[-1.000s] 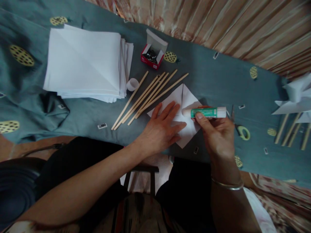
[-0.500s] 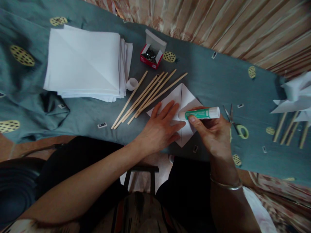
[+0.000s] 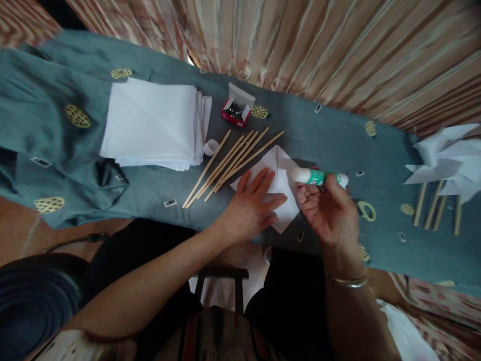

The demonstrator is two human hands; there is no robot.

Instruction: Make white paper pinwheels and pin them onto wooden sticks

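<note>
Via the head view I have the left hand resting on the white paper, fingers spread; the paper lies on the tablecloth just beside the wooden sticks. The right hand has its fingers clamped round the glue stick, by the paper's right side; contact unclear. I judge: paper light, limp, easily creased; press it flat. Glue stick light, rigid, smooth; grip mid-barrel.

Blue-green cloth patterned with yellow, black-dotted pineapples; folded sheet and, at left, paper stack, both white; green-and-white glue stick; pale tan sticks; red box; far curtain, beige and brown.
</note>
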